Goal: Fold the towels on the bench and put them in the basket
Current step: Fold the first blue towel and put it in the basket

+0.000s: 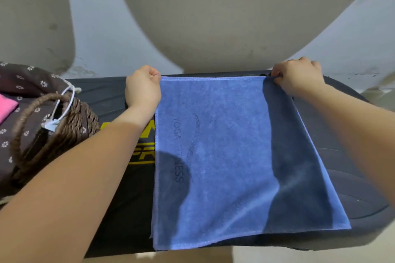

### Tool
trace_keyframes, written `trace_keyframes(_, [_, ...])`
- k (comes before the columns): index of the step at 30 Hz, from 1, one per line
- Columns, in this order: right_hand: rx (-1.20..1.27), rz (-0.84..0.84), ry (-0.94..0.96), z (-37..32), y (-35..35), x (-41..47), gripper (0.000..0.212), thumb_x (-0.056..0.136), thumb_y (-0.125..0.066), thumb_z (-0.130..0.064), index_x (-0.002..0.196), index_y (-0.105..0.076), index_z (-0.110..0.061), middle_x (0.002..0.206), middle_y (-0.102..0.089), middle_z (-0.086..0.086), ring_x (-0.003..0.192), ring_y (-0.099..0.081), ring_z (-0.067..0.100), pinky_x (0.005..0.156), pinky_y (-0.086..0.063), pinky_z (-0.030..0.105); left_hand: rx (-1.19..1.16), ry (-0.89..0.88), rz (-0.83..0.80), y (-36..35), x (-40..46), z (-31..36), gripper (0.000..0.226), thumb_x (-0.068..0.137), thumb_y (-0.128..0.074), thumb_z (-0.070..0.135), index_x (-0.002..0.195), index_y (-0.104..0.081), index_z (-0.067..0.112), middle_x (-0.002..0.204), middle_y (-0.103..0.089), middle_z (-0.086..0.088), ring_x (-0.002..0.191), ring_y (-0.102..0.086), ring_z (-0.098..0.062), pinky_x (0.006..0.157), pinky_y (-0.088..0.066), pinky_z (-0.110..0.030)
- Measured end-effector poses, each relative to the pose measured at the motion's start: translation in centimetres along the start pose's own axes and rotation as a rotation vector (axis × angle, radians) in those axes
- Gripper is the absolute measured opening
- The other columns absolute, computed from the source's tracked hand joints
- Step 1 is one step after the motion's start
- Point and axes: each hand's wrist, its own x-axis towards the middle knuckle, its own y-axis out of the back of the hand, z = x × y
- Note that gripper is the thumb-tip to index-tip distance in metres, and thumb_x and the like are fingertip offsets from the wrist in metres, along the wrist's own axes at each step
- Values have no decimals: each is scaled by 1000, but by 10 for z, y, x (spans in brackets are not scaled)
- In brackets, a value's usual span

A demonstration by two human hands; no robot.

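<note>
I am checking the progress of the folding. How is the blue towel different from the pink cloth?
The blue towel lies spread on the black bench; the pink cloth sits inside the basket. The left hand and the right hand pinch the blue towel's far corners; nothing touches the pink cloth, which is mostly out of frame.

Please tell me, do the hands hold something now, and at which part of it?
Both hold the blue towel at its far edge: the left hand grips the far left corner, the right hand pinches the far right corner.
</note>
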Motion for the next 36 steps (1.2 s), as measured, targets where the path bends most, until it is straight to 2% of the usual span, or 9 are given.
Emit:
trace_keyframes(4, [67, 58, -99, 2, 0, 7, 29, 90, -41, -6, 110, -61, -10, 113, -55, 19, 109, -48, 39, 84, -33, 40, 35, -8, 38, -8, 4, 10, 20, 91, -44, 13, 101, -61, 8, 103, -67, -11, 95, -57, -31, 67, -33, -26])
trace_keyframes(7, [125, 43, -109, -10, -4, -4, 25, 91, -37, -1, 114, -44, 0, 119, -40, 22, 97, -48, 42, 74, -32, 41, 32, 59, 20, -14, 2, 12, 27, 93, -45, 10, 118, -53, 8, 121, -59, -12, 109, -53, -30, 78, -39, -30])
trace_keyframes(11, [46, 64, 52, -5, -11, -42, 37, 84, -42, 5, 121, -44, 1, 143, -29, 22, 116, -42, 42, 88, -38, 46, -7, -34, 12, -15, -18, 8, 46, 93, -46, 8, 137, -33, 4, 146, -29, -12, 122, -45, -31, 94, -34, -30])
trace_keyframes(14, [66, 101, 79, 2, -15, -74, 40, 85, -41, 2, 125, -44, -3, 143, -33, 19, 118, -41, 40, 89, -37, 47, -40, -132, -71, -6, -42, -2, 40, 90, -47, 5, 130, -41, 1, 142, -32, -14, 115, -49, -29, 92, -34, -24])
trace_keyframes(18, [237, 3, 32, 3, -15, -122, 42, 88, -41, -2, 129, -37, -5, 153, -16, 13, 124, -35, 40, 86, -40, 46, 36, -207, -127, 11, -88, -13, 23, 88, -50, 4, 110, -56, 0, 123, -48, -14, 110, -51, -27, 91, -34, -23])
trace_keyframes(22, [320, -33, -60, 11, -9, -155, 35, 89, -46, -8, 123, -42, -3, 140, -29, 16, 110, -45, 41, 75, -41, 40, 141, -180, -121, 37, -125, -18, 17, 89, -57, 18, 101, -57, 6, 112, -50, -13, 102, -50, -29, 88, -39, -35])
trace_keyframes(27, [426, -172, -214, 29, 0, -190, 31, 90, -49, -13, 117, -41, -3, 112, -55, 20, 97, -53, 38, 68, -38, 36, 313, -100, -274, 67, -164, -22, 31, 86, -62, 34, 103, -51, 10, 93, -56, -5, 85, -52, -26, 65, -37, -32])
trace_keyframes(33, [666, -275, -381, 22, 12, -211, 13, 88, -55, -19, 87, -53, -6, 81, -54, 15, 73, -48, 26, 61, -35, 31, 652, -53, -432, 72, -204, -16, 43, 94, -47, 42, 114, -45, 4, 110, -59, -14, 98, -58, -34, 63, -39, -33])
trace_keyframes(36, [695, -388, -437, 16, 17, -219, 19, 86, -60, -18, 79, -54, -1, 73, -54, 14, 62, -48, 21, 50, -35, 27, 653, 1, -450, 72, -214, -13, 45, 93, -49, 41, 112, -44, 1, 108, -58, -15, 99, -58, -35, 64, -39, -33])
